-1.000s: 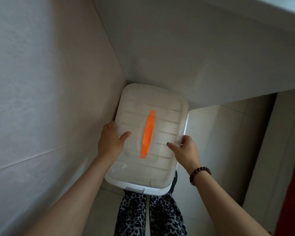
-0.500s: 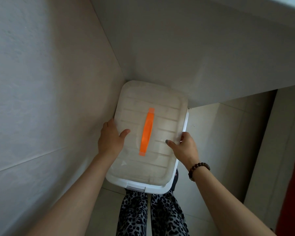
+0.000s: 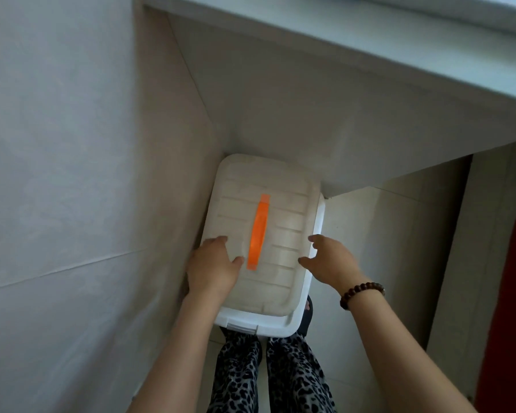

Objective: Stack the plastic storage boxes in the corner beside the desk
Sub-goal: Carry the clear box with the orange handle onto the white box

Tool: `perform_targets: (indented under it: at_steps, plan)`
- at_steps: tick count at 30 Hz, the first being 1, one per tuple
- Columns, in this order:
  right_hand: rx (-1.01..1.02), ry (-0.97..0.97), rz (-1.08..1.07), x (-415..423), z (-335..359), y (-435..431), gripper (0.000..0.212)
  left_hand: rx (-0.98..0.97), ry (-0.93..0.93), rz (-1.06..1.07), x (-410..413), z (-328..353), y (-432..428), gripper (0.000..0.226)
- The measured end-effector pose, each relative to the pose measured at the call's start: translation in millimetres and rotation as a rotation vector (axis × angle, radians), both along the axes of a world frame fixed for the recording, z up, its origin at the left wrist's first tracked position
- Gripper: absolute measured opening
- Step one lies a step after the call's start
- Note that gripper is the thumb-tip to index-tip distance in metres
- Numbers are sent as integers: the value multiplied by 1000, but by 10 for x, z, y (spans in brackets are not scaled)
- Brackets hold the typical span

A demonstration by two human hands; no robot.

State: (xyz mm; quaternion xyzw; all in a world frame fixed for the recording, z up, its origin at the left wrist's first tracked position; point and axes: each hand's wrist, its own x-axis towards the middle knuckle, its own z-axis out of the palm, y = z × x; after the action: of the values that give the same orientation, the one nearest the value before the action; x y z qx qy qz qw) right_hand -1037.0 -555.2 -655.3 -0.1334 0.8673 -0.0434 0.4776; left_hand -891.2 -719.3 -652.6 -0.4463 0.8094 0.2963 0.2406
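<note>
The storage box (image 3: 280,323) is sitting in the corner, wall (image 3: 72,174) to its left, table (image 3: 310,114) behind it; the left hand (image 3: 212,266) and right hand (image 3: 331,260) are flanking the handle (image 3: 259,231) on its lid (image 3: 265,180).

Pale wall (image 3: 57,144) meets white desk side (image 3: 280,114) above tiled floor (image 3: 385,234).

The pale tiled floor (image 3: 385,248) spreads out to the right of the right hand (image 3: 331,260). Beneath that hand and the left hand (image 3: 210,266), a white storage box (image 3: 280,323) stands in the corner, its base hidden. Just below the right wrist, a dark slipper (image 3: 307,315) rests on the tiles.
</note>
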Motion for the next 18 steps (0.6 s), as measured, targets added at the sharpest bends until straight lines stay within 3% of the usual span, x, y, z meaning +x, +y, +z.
perform_targets:
  at_steps: [8, 18]
  plan:
    - [-65, -165, 105, 121, 1265, 126, 63, 88, 187, 115, 45, 1176, 362, 48]
    - [-261, 56, 47, 1, 3020, 223, 50, -10, 366, 52, 53, 2804, 244, 48]
